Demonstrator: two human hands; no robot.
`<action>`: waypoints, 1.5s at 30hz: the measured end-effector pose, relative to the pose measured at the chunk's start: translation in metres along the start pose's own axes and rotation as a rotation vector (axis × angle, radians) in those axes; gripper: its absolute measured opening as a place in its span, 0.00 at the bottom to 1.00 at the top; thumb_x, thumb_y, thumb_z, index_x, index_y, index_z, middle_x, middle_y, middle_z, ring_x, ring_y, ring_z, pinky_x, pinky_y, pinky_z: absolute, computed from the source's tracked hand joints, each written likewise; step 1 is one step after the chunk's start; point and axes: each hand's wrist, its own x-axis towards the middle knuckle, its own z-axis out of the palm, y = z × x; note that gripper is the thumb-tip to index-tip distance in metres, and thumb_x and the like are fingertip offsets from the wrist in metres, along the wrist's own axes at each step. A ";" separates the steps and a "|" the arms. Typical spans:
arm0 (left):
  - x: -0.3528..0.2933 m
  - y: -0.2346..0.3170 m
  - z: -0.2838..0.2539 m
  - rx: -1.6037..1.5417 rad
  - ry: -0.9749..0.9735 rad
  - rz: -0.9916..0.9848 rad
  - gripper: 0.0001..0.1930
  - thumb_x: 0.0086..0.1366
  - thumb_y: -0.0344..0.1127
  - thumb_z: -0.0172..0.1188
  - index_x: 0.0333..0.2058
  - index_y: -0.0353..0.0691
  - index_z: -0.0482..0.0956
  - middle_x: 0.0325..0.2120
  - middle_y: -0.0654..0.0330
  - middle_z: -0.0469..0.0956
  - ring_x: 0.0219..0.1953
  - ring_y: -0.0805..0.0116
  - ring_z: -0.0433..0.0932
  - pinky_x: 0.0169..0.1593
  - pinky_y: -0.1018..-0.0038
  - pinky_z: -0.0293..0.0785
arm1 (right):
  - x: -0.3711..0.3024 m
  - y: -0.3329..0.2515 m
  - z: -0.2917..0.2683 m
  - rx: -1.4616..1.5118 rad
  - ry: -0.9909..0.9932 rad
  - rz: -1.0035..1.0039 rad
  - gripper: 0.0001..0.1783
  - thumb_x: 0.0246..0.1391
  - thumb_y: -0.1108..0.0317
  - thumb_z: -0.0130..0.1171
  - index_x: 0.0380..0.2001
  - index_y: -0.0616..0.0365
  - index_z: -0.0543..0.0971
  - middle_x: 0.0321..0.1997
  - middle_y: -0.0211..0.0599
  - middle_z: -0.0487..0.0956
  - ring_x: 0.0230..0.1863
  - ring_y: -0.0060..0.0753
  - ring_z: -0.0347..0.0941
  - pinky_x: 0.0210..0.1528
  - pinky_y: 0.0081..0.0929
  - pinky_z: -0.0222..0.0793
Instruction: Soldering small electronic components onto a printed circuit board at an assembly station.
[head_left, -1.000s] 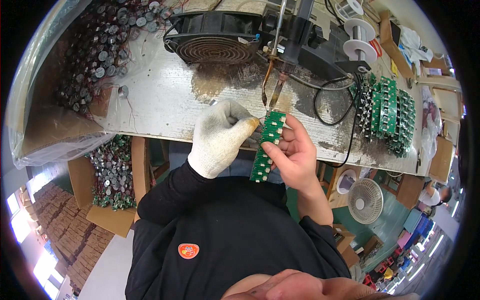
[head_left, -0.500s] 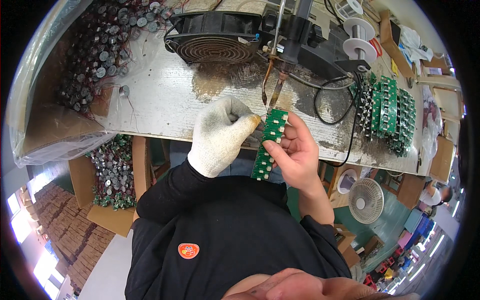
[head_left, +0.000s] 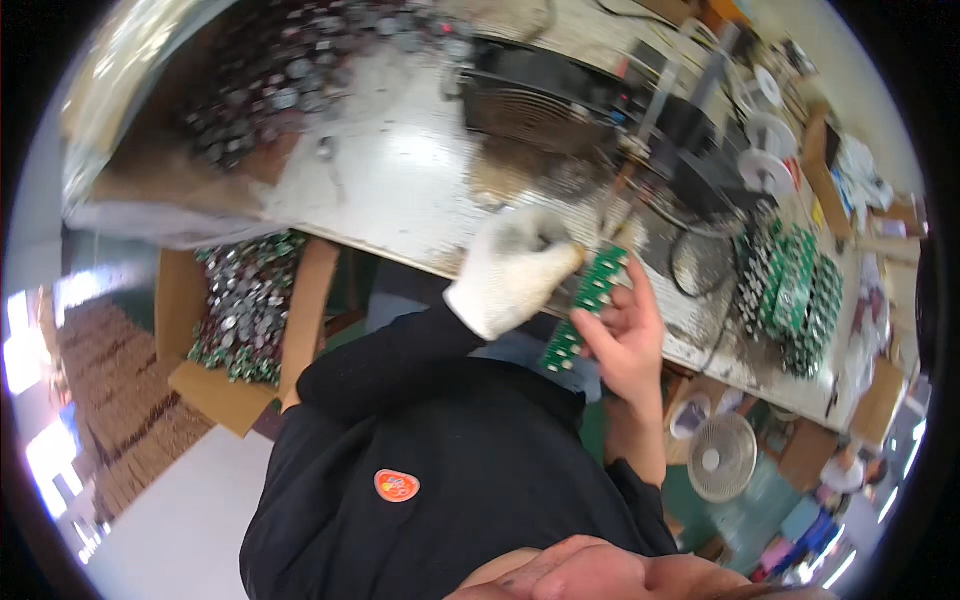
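Observation:
Between the thumb and fingers of my bare right hand (head_left: 630,340) is a strip of green circuit boards (head_left: 583,315), held at a slant with small pale connectors along it. My left hand (head_left: 520,268), in a white knitted glove with a stained fingertip, is pinched closed beside the strip's upper end. Whatever lies in that pinch is blurred and too small to make out. The soldering iron (head_left: 622,222), fixed on a stand, points down at the strip's upper end; blur hides whether they touch.
Many small round metal motors (head_left: 285,98) with red wires are heaped at the table's far left. A black fan (head_left: 540,95) stands behind my hands. Solder spools (head_left: 768,170) and stacked green board strips (head_left: 795,280) are on the right. A cardboard box (head_left: 225,400) of wired parts sits below left.
The whole view has tilted and shifted, with blur, so the table and hands appear farther right. Both hands keep about the same pose around the strip near the soldering iron.

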 end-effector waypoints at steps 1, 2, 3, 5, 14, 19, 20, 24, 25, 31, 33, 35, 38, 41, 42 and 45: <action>0.001 0.000 -0.002 0.172 0.043 0.194 0.10 0.59 0.34 0.59 0.34 0.32 0.75 0.24 0.61 0.77 0.27 0.74 0.77 0.31 0.77 0.73 | -0.001 0.001 -0.002 -0.005 0.014 0.039 0.43 0.48 0.82 0.60 0.64 0.66 0.50 0.37 0.36 0.74 0.25 0.18 0.71 0.19 0.15 0.67; 0.001 0.000 -0.003 0.159 0.036 0.231 0.10 0.58 0.33 0.60 0.35 0.32 0.75 0.25 0.60 0.77 0.27 0.75 0.76 0.31 0.76 0.72 | -0.001 0.002 -0.005 -0.013 0.046 0.042 0.42 0.48 0.83 0.60 0.63 0.68 0.49 0.37 0.36 0.74 0.24 0.18 0.71 0.19 0.14 0.67; 0.003 -0.010 -0.002 0.041 0.057 0.295 0.11 0.57 0.32 0.61 0.36 0.32 0.75 0.27 0.57 0.77 0.25 0.74 0.76 0.31 0.77 0.72 | 0.001 0.003 -0.006 0.022 0.064 0.023 0.41 0.48 0.83 0.59 0.63 0.70 0.50 0.37 0.37 0.75 0.24 0.18 0.71 0.18 0.13 0.66; -0.016 0.011 -0.016 0.322 0.175 0.443 0.14 0.54 0.31 0.63 0.39 0.33 0.75 0.31 0.55 0.78 0.24 0.73 0.76 0.29 0.77 0.72 | 0.007 0.005 -0.010 0.068 0.119 -0.019 0.38 0.51 0.83 0.56 0.62 0.71 0.51 0.40 0.42 0.76 0.23 0.18 0.71 0.16 0.12 0.64; -0.071 0.026 -0.157 0.908 0.670 0.602 0.20 0.48 0.21 0.61 0.43 0.38 0.74 0.44 0.52 0.75 0.37 0.63 0.78 0.40 0.73 0.75 | 0.014 0.006 -0.012 0.059 0.101 -0.072 0.39 0.51 0.83 0.56 0.63 0.69 0.50 0.48 0.47 0.74 0.25 0.17 0.71 0.17 0.12 0.65; -0.046 0.026 -0.178 1.228 0.424 0.598 0.19 0.53 0.26 0.62 0.45 0.41 0.77 0.50 0.53 0.72 0.40 0.58 0.80 0.42 0.72 0.75 | 0.015 0.005 -0.013 0.065 0.067 -0.054 0.40 0.50 0.84 0.57 0.63 0.70 0.50 0.47 0.48 0.74 0.27 0.19 0.72 0.16 0.12 0.65; -0.042 0.024 -0.178 1.213 0.368 0.598 0.16 0.54 0.27 0.62 0.43 0.41 0.78 0.49 0.53 0.73 0.40 0.58 0.79 0.42 0.72 0.75 | 0.014 0.005 -0.014 0.061 0.068 -0.054 0.40 0.50 0.84 0.57 0.63 0.70 0.50 0.47 0.48 0.74 0.27 0.19 0.72 0.16 0.12 0.65; -0.029 0.017 -0.170 1.089 0.303 0.653 0.09 0.55 0.29 0.62 0.37 0.40 0.80 0.39 0.56 0.78 0.36 0.59 0.80 0.38 0.72 0.75 | 0.013 0.007 -0.013 0.074 0.075 -0.054 0.41 0.49 0.84 0.57 0.64 0.69 0.49 0.47 0.47 0.74 0.28 0.20 0.73 0.17 0.13 0.66; -0.025 0.015 -0.168 1.058 0.289 0.655 0.09 0.55 0.29 0.62 0.36 0.39 0.80 0.36 0.56 0.79 0.34 0.60 0.80 0.37 0.73 0.75 | 0.013 0.006 -0.014 0.087 0.075 -0.052 0.41 0.49 0.84 0.57 0.64 0.68 0.49 0.46 0.47 0.74 0.28 0.21 0.73 0.17 0.13 0.66; -0.024 0.011 -0.120 0.525 0.259 0.412 0.09 0.58 0.29 0.62 0.37 0.32 0.80 0.28 0.57 0.80 0.27 0.72 0.77 0.32 0.79 0.72 | 0.011 0.005 -0.009 0.083 0.052 -0.055 0.45 0.47 0.86 0.59 0.65 0.67 0.46 0.49 0.47 0.72 0.30 0.23 0.73 0.22 0.14 0.69; -0.025 0.013 -0.098 0.258 0.214 0.204 0.10 0.61 0.31 0.61 0.38 0.30 0.80 0.26 0.62 0.79 0.24 0.81 0.74 0.29 0.82 0.71 | 0.010 0.007 -0.008 0.074 0.034 -0.078 0.46 0.46 0.86 0.59 0.65 0.67 0.46 0.47 0.45 0.72 0.30 0.22 0.72 0.23 0.15 0.69; -0.024 0.015 -0.081 0.192 0.172 0.186 0.10 0.61 0.31 0.61 0.39 0.31 0.80 0.27 0.62 0.79 0.24 0.80 0.74 0.29 0.82 0.71 | 0.008 0.007 -0.009 0.085 0.033 -0.090 0.46 0.46 0.86 0.59 0.65 0.66 0.46 0.45 0.44 0.72 0.29 0.20 0.72 0.23 0.15 0.69; -0.020 0.014 -0.066 0.162 0.116 0.140 0.12 0.62 0.33 0.60 0.41 0.31 0.79 0.28 0.61 0.78 0.25 0.79 0.75 0.30 0.82 0.71 | 0.009 0.005 -0.009 0.112 0.025 -0.058 0.46 0.47 0.85 0.59 0.65 0.67 0.46 0.47 0.45 0.72 0.29 0.20 0.72 0.24 0.14 0.69; -0.019 0.021 -0.049 0.011 0.012 -0.056 0.13 0.62 0.33 0.60 0.42 0.31 0.78 0.29 0.60 0.78 0.27 0.78 0.75 0.31 0.82 0.71 | 0.009 0.006 -0.010 0.129 0.005 -0.062 0.46 0.47 0.85 0.60 0.65 0.67 0.47 0.46 0.46 0.74 0.28 0.20 0.73 0.24 0.14 0.69; -0.018 0.019 -0.044 -0.031 -0.013 -0.060 0.13 0.62 0.33 0.59 0.42 0.31 0.78 0.29 0.60 0.78 0.27 0.78 0.75 0.31 0.81 0.72 | 0.008 0.003 -0.009 0.134 0.007 -0.051 0.46 0.47 0.85 0.60 0.65 0.67 0.47 0.45 0.47 0.74 0.28 0.21 0.74 0.24 0.14 0.70; -0.016 0.015 -0.031 -0.018 -0.054 -0.040 0.12 0.62 0.33 0.59 0.41 0.30 0.78 0.29 0.59 0.78 0.28 0.77 0.76 0.32 0.80 0.72 | 0.006 -0.002 -0.005 0.154 -0.003 -0.027 0.47 0.47 0.85 0.60 0.66 0.65 0.47 0.43 0.49 0.75 0.28 0.22 0.76 0.23 0.15 0.71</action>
